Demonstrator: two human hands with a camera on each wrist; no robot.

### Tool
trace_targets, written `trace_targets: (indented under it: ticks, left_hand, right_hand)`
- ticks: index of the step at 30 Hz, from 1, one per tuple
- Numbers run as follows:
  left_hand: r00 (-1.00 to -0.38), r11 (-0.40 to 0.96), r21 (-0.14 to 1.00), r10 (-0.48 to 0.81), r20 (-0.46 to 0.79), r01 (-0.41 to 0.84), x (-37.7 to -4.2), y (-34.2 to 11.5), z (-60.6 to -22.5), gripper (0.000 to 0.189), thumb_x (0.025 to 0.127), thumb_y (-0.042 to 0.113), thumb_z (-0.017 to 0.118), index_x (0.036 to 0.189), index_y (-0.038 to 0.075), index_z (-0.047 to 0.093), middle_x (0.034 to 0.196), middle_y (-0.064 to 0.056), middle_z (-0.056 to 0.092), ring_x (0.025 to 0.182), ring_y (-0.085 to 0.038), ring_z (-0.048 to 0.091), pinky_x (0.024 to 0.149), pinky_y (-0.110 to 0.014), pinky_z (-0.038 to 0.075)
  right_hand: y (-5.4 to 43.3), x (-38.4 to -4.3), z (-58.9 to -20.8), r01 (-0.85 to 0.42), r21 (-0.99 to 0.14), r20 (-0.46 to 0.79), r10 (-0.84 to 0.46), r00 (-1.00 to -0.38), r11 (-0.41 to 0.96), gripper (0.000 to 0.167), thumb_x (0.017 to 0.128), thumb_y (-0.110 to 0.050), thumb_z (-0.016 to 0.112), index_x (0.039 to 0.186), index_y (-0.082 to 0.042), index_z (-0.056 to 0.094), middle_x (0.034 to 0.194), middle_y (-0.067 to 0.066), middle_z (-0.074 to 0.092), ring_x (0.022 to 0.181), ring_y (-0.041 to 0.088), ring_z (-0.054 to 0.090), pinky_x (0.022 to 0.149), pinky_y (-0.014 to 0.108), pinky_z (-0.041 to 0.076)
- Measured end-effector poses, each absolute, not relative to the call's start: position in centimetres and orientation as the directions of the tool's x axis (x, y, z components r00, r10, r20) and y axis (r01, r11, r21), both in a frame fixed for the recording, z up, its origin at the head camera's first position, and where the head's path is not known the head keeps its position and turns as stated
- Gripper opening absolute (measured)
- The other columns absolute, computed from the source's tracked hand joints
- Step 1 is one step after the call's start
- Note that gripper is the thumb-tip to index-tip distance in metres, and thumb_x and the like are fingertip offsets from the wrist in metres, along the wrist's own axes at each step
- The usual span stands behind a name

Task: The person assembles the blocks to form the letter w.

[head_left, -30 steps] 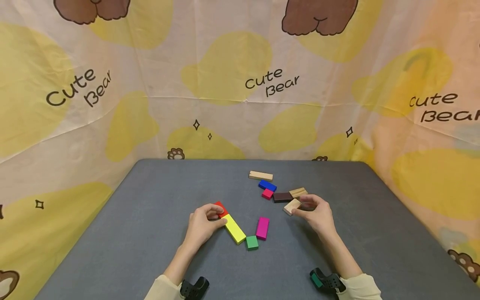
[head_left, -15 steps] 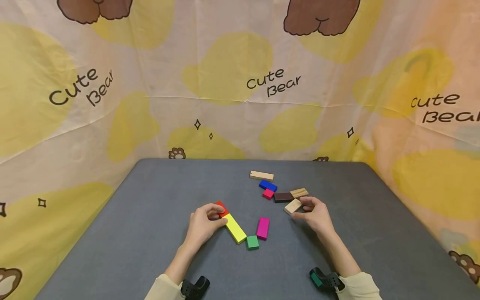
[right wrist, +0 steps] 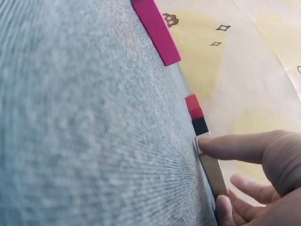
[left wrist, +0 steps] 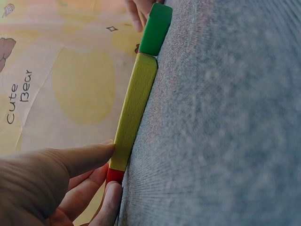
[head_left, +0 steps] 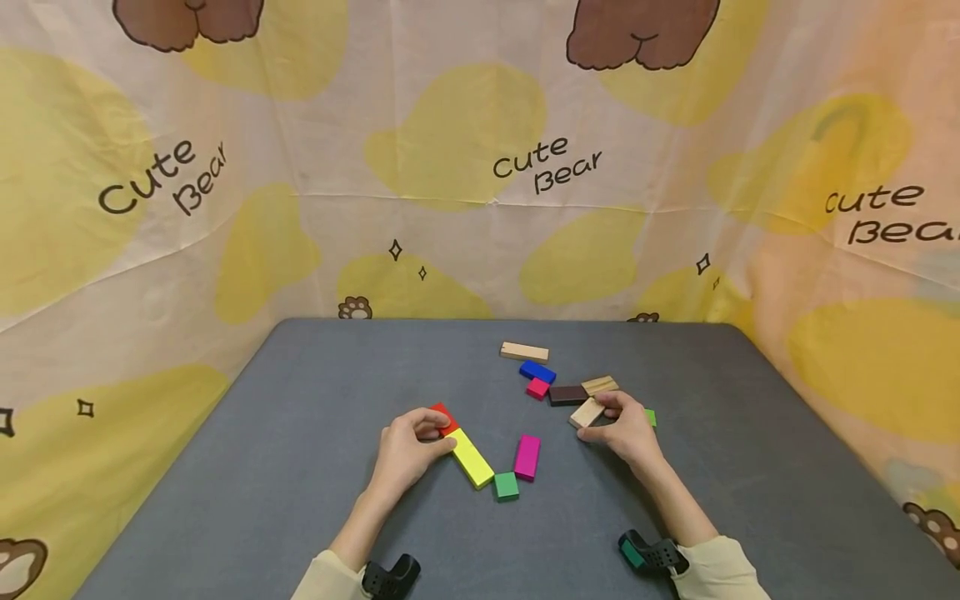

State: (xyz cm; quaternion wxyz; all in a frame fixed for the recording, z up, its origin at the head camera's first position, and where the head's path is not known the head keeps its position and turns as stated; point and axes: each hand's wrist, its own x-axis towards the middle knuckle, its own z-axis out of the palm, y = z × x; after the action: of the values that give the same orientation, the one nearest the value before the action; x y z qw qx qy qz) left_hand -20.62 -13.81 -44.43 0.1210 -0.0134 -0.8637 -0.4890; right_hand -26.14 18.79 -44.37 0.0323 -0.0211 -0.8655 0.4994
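My left hand (head_left: 408,446) grips the join of two blocks lying end to end. Its thumb presses the yellow block (head_left: 471,458), and its fingers are on the red block (head_left: 442,417), partly hiding it. A green block (head_left: 506,486) meets the yellow block's near end. To the right, my right hand (head_left: 628,429) pinches a pale wooden block (head_left: 587,412) between thumb and fingers, seen edge-on in the right wrist view. Touching or close behind that block are a dark brown block (head_left: 567,396) and another wooden block (head_left: 600,385).
A magenta block (head_left: 527,457) lies between the hands. Farther back are a pinkish-red block (head_left: 537,388), a blue block (head_left: 537,372) and a long wooden block (head_left: 524,352). A light green block (head_left: 650,417) peeks out behind the right hand. A printed cloth (head_left: 450,167) hangs behind the grey table (head_left: 300,375).
My right hand has shifted slightly left along the pale wooden block, and the light green block behind it has come into view. The left hand and its blocks stay put.
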Motion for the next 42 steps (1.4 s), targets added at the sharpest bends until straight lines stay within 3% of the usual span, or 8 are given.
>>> trace_targets:
  ticks: [9, 42]
  left_hand:
    - [-0.969, 0.525, 0.841, -0.106, 0.221, 0.134, -20.9, -13.7, -44.6, 0.027, 0.076, 0.010, 0.086, 0.100, 0.009, 0.074, 0.097, -0.004, 0.073, 0.090, -0.020, 0.068, 0.082, -0.040, 0.054]
    - [-0.969, 0.533, 0.835, -0.101, 0.224, 0.137, -20.8, -13.8, -44.8, 0.028, 0.077, 0.011, 0.086, 0.102, 0.010, 0.074, 0.097, -0.004, 0.073, 0.090, -0.020, 0.068, 0.082, -0.041, 0.054]
  right_hand:
    - [18.7, -26.0, -44.0, 0.010, -0.847, 0.043, 0.088, -0.995, 0.531, 0.065, 0.068, 0.001, 0.086, 0.126, 0.005, 0.057, 0.123, 0.023, 0.055, 0.112, 0.036, 0.047, 0.096, 0.049, 0.042]
    - [17.1, -24.9, -43.9, -0.045, -0.874, 0.011, -0.072, -0.997, 0.484, 0.063, 0.068, -0.005, 0.089, 0.124, -0.002, 0.061, 0.119, 0.014, 0.060, 0.110, 0.032, 0.053, 0.093, 0.049, 0.046]
